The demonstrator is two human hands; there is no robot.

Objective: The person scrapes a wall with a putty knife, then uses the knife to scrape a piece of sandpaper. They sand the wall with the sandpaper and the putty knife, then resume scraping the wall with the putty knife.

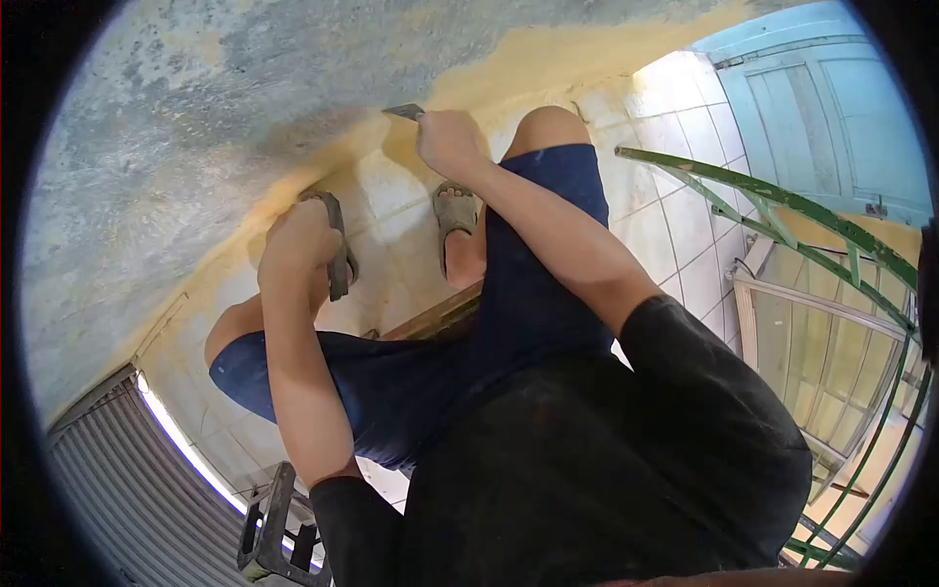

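My right hand (pixel 452 147) is closed around a putty knife (pixel 403 112), its grey blade pointing left and right at the lower part of the wall (pixel 196 127). The wall is patchy grey-white with yellowish areas near the floor. In my left hand (pixel 298 240), closed, is a dark flat tool (pixel 338 249) seen nearly edge-on; its exact kind I cannot tell. It overlaps one foot in this view. Between my knees a sandalled foot (pixel 456 220) rests on the tiles.
Stained white floor tiles (pixel 675 196) run along the wall. At right are a light blue door (pixel 812 117), a green metal frame (pixel 782 201) and a pale metal rack (pixel 822 308). A corrugated grey panel (pixel 127 479) and a dark plastic stool-like item (pixel 274 533) stand lower left.
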